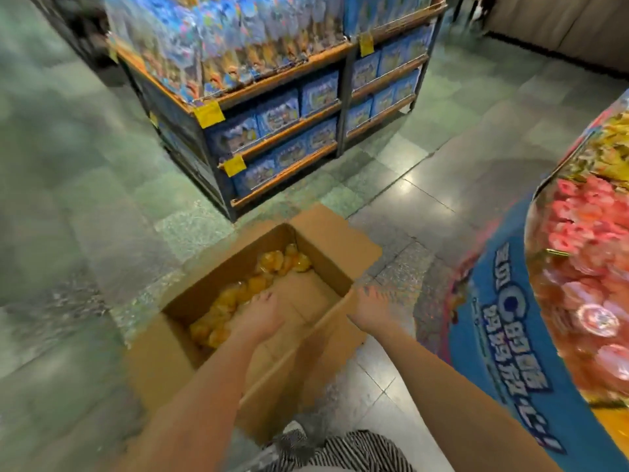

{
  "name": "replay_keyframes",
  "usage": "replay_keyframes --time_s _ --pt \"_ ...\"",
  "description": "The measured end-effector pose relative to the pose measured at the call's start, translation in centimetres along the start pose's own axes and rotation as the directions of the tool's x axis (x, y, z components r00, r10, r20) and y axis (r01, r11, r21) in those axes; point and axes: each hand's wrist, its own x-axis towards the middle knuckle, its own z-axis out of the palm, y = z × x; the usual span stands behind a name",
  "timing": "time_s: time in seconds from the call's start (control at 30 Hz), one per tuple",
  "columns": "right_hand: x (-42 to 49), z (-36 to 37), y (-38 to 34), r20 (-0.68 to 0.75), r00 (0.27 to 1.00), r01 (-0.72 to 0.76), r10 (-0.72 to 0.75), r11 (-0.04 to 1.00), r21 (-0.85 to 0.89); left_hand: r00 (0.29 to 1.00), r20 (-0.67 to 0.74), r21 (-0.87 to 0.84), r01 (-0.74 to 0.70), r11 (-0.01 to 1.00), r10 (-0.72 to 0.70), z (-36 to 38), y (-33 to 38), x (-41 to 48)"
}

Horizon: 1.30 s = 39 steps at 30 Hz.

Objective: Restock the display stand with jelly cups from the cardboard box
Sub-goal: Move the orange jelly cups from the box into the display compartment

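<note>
**A:** Where did you stand when this was taken?

**B:** You stood over a tiled floor (425,172), with a blue shelf unit (282,107) far ahead and the round display stand (510,335) at your right, its bins already heaped with pink and orange cups.

**A:** And the cardboard box (163,362)?

**B:** It sat open on the floor, near you and just left of the stand. Most of its bottom was bare; the orange jelly cups (245,294) lay in a loose strip along the far-left wall, running to the far corner.

**A:** What were your hands doing?

**B:** Your left hand (260,316) was down inside the box, fingers spread and loose, tips touching or nearly touching the nearest cups, with nothing gripped yet. Your right hand (371,310) hung just outside the right wall, fingers open and empty. Both were somewhat blurred, so the contact was hard to call.

**A:** So which step was that?

**B:** I'd judge it the pick-up: you were reaching for a fresh handful. Next you needed to close the left fingers round a few cups, bring the right hand in over the wall to gather more, then lift and turn right to the stand. The cups looked slippery and loose, so scooping would have suited better than pinching.
</note>
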Motion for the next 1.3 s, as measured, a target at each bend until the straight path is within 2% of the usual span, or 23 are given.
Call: replay_keyframes --time_s 0.2,0.37,0.47,0.57,0.8,0.93,1.0,1.1,1.2,1.3 --pt "4.4 1.6 -6.8 0.14 0.984 0.139 -0.114 0.972 -0.188 0.985 0.02 -0.165 0.175 0.971 -0.174 1.9 -6.0 -0.3" --pt "9.1 4.1 -11.6 0.313 0.919 0.317 -0.239 0.92 -0.229 0.924 0.126 -0.331 0.382 0.863 -0.361 5.2 -8.8 -0.6" --pt "11.3 5.7 -14.1 0.418 0.859 0.433 -0.297 0.857 -0.281 0.86 0.221 -0.426 0.509 0.748 -0.459 6.9 -9.5 -0.7" --pt "13.7 7.5 -16.5 0.525 0.778 0.534 -0.346 0.805 -0.26 0.777 0.276 -0.526 0.615 0.587 -0.567 8.2 -9.7 -0.5" --pt "18.1 12.9 -20.0 0.667 0.647 0.657 -0.37 0.714 -0.241 0.605 0.363 -0.733 0.655 0.184 -0.709 11.3 -9.2 1.6" --pt "20.6 16.5 -21.3 0.704 0.561 0.729 -0.436 0.663 -0.17 0.424 0.46 -0.804 0.571 -0.164 -0.78 13.6 -9.1 3.9" --pt "21.7 18.4 -21.8 0.691 0.562 0.721 -0.454 0.679 -0.14 0.322 0.525 -0.81 0.472 -0.348 -0.788 14.9 -9.3 5.3" --pt "23.6 21.3 -22.3 0.677 0.558 0.707 -0.48 0.702 -0.086 0.203 0.625 -0.775 0.28 -0.567 -0.754 16.6 -10.4 7.5" --pt "25.4 23.7 -22.7 0.672 0.53 0.726 -0.517 0.686 -0.044 0.114 0.696 -0.715 0.018 -0.699 -0.709 18.2 -11.9 9.6" --pt "26.9 25.9 -22.8 0.635 0.515 0.749 -0.576 0.662 -0.007 0.039 0.763 -0.624 -0.217 -0.751 -0.646 20.0 -13.4 11.0"
